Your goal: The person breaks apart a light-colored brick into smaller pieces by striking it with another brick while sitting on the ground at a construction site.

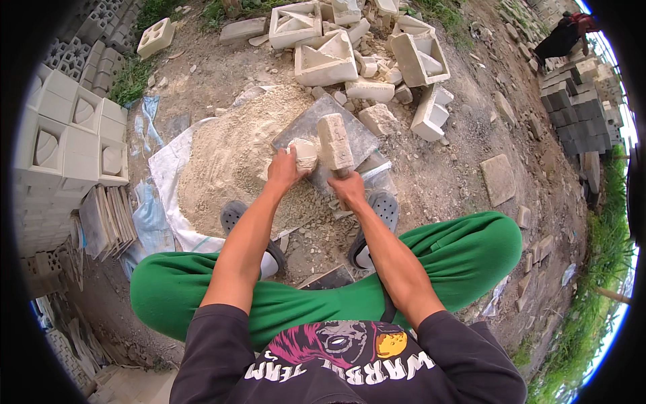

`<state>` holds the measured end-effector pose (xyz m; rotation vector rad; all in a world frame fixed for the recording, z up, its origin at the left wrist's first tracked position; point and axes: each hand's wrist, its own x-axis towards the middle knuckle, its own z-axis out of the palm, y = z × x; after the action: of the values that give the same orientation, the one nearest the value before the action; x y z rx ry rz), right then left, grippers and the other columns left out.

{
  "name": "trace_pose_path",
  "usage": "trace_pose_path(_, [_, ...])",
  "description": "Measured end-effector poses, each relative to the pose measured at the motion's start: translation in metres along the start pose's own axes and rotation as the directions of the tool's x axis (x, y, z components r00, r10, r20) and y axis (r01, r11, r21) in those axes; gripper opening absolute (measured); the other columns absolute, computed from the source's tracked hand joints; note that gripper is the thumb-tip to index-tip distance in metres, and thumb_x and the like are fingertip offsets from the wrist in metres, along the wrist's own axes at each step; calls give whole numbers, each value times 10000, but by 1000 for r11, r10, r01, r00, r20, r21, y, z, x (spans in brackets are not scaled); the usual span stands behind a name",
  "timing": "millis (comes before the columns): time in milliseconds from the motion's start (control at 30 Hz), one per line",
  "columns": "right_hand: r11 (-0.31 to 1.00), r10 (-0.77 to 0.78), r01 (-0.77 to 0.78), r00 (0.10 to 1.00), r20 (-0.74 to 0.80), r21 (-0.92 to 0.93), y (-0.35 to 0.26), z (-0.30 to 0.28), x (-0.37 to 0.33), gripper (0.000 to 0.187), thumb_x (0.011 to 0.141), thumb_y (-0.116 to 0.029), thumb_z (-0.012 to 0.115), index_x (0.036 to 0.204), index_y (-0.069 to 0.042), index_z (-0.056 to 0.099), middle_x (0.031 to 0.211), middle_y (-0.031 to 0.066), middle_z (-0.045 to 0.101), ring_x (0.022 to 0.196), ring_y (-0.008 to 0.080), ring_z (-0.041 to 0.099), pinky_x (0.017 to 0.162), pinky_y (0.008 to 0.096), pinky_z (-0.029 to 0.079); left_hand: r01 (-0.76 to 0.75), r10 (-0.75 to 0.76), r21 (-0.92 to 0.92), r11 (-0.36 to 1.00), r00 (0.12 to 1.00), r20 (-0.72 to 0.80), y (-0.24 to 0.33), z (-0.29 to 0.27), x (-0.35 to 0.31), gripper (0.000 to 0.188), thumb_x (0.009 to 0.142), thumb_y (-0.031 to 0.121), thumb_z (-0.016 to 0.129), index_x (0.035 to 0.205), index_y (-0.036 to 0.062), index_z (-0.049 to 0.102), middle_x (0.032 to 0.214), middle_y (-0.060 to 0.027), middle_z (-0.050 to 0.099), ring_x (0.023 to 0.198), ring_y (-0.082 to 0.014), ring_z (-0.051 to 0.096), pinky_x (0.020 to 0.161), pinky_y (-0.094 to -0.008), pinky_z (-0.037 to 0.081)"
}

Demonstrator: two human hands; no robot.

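A white sheet [168, 195] lies on the ground and carries a heap of pale sand [229, 158]. Just beyond the heap a grey slab [306, 128] lies flat, partly on the sand's edge. Behind it sits a pile of broken hollow blocks [350, 47], several lying open side up, with only dust and rubble showing inside. Whole blocks are stacked in rows at the left [67, 128], and darker blocks are stacked far right [572, 108], where another person [565, 37] bends over.

The person sits low with knees spread, in green trousers [464, 256], feet in grey clogs [380, 209] set either side of the work. Both forearms reach forward and converge over the slab.

The left hand [284, 170] is closed around a pale chunk [304, 153], holding it at the near edge of the slab, just beside the sand. The right hand [348, 190] is wrapped tight round the handle of a mallet [334, 141]. Its blocky head stands upright over the slab, immediately right of the chunk; whether head and chunk touch cannot be told. Loose stone fragments [377, 120] lie near the slab's far corner.
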<state>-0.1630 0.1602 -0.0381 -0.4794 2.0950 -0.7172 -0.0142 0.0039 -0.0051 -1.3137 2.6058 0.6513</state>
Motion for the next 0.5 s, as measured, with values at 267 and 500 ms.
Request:
trace_pose_path(267, [1000,-13,11,997,77,21,-12,-8,-1,442,700,-330,771,966,20,724,826,163,744,782,283,734,721,406,555,-83,83,9,996,995,52,-10,0,8,977,706,409,871,1454,-27,419,1197,-278,567,1080,-420,622,880,-452,548])
trace_pose_path(500, [950,-309,311,940,-143,-12,-36,-14,-9,337,723,-271,737,851,40,704,673,128,700,581,213,683,584,365,535,-16,16,-14,1000,1000,-20,0,2,2,949,686,378,890,1422,-41,461,1182,-277,572,1073,-418,621,880,-446,545])
